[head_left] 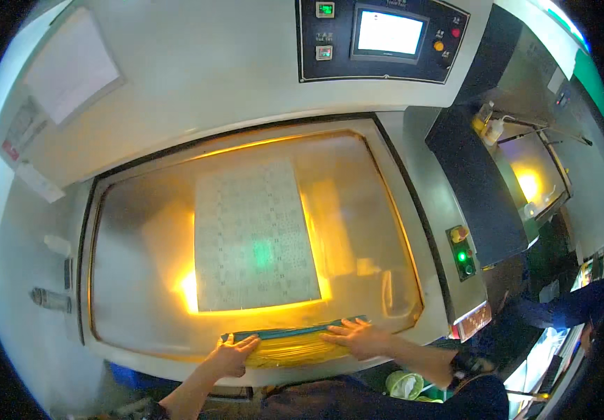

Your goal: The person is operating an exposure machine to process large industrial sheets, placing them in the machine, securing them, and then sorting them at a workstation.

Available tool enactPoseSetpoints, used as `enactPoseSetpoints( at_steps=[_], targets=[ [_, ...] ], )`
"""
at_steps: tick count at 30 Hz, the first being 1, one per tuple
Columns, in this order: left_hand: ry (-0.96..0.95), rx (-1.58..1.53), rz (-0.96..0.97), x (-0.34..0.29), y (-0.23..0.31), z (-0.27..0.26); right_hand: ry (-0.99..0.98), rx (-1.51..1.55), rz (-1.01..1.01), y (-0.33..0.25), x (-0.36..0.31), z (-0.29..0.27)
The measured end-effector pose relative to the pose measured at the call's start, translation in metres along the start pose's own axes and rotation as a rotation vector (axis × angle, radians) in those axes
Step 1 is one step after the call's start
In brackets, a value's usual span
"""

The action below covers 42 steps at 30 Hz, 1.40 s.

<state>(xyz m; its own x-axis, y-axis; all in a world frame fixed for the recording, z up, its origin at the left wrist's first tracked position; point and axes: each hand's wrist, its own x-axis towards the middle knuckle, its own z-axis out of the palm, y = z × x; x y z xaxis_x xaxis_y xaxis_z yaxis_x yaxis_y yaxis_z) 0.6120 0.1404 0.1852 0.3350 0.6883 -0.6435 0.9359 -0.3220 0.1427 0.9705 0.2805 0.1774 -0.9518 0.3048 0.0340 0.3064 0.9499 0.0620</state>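
Observation:
A crumpled, shiny yellow film (293,350) with a blue strip (288,332) along its far side lies at the front edge of the machine's bed. My left hand (232,355) rests on the strip's left end, its thumb and fingers extended. At the opposite end, my right hand (359,339) lies with fingers stretched and spread over the strip and film. Both hands touch it from above; what is under the palms is hidden. Beyond them, a pale rectangular patterned sheet (253,238) lies flat on the bed, lit yellow around its edges.
A raised rim (407,252) frames the glossy bed (134,280). On the machine's upper wall is a control panel (391,35) with a lit screen. A button box (461,252) sits to the right. A green bin (404,384) stands below my right forearm.

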Motion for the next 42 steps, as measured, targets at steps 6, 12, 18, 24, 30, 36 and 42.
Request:
enactPoseSetpoints(
  at_steps=[6, 12, 18, 24, 30, 36, 42],
  targets=[
    [0.189, -0.252, -0.003, 0.007, -0.011, 0.034, -0.059, 0.694, 0.12, -0.022, -0.037, 0.032],
    [0.104, -0.219, -0.193, -0.023, 0.036, 0.031, -0.01, 0.117, 1.499, 0.085, -0.171, 0.03],
    [0.097, -0.172, -0.166, -0.049, 0.014, 0.04, 0.134, 0.143, 1.797, 0.072, -0.242, 0.04],
    [0.112, -0.282, -0.202, -0.075, -0.06, 0.054, 0.057, 0.15, 1.767, 0.1, -0.222, 0.027],
    [0.185, -0.246, -0.136, -0.02, -0.142, -0.009, 0.355, 0.107, 1.587, 0.098, -0.267, 0.08],
    [0.388, -0.147, -0.352, 0.089, -0.289, -0.07, 0.117, -0.027, 1.666, 0.099, -0.259, 0.081],
    [0.532, -0.172, -0.691, 0.257, -0.287, -0.172, 0.076, -0.054, 1.658, 0.102, -0.263, 0.081]
  ],
)
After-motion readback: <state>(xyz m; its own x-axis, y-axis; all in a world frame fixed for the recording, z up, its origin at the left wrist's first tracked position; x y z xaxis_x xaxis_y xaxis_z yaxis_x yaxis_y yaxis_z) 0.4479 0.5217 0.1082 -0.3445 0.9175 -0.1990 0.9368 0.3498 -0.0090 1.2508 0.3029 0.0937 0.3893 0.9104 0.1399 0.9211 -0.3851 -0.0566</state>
